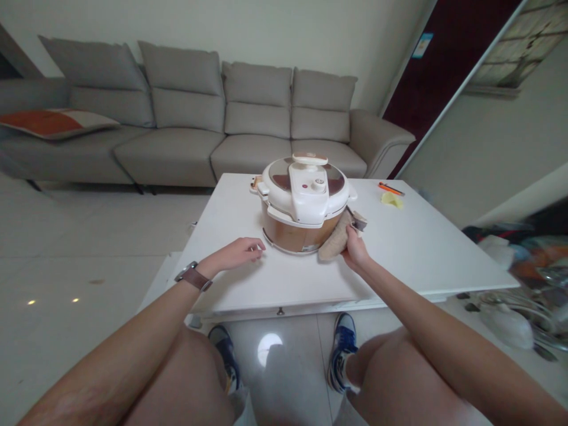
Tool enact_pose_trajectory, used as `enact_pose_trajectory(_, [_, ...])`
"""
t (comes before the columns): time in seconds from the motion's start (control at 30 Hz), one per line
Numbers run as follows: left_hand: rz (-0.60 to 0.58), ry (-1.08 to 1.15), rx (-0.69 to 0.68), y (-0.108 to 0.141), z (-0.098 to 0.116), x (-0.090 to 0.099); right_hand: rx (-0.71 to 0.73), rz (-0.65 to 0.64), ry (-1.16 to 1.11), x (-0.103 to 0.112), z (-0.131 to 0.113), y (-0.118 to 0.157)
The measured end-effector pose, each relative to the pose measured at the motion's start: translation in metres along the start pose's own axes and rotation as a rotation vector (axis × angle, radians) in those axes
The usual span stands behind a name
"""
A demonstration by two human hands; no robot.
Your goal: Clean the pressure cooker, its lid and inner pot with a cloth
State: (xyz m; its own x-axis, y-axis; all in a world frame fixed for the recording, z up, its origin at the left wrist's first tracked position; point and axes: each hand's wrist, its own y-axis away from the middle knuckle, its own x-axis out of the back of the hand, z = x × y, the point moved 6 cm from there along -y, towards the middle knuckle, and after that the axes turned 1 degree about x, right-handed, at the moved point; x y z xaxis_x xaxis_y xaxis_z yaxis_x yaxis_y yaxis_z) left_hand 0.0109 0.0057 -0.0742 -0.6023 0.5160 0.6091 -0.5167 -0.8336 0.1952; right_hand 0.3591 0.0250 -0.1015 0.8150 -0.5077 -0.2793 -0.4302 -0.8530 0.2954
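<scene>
In the head view, the cooker (299, 222) sits on the white tabletop (412, 254) at the frame's center. The right hand's (355, 248) fingers grip a beige cloth (336, 239) against the cooker's lower right side. The left hand (242, 251), at center left, holds nothing, its fingers loosely curled beside the cooker, apart from it.

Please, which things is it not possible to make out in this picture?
All in the head view:
- Inside of the cooker: hidden by its lid.
- Back of the cooker: hidden by its own body and lid.
- Some fingertips of the right hand: hidden by the cloth.
- Words on the label: too small.
- Left end of the sofa: cut off by the picture's edge.
</scene>
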Motion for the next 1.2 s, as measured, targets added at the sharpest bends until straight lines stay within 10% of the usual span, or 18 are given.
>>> enact_pose_trajectory(0.6, [0.166, 0.002, 0.018, -0.008, 0.01, 0.012, -0.235, -0.132, -0.278, -0.041, 0.033, 0.128])
enact_pose_trajectory(0.93, [0.211, 0.018, 0.043, -0.006, 0.007, 0.017, -0.308, -0.325, -0.364, -0.066, -0.003, 0.142])
enact_pose_trajectory(1.2, [0.388, 0.162, 0.21, -0.001, -0.007, 0.032, -0.42, -0.266, -0.293, -0.074, 0.032, 0.146])
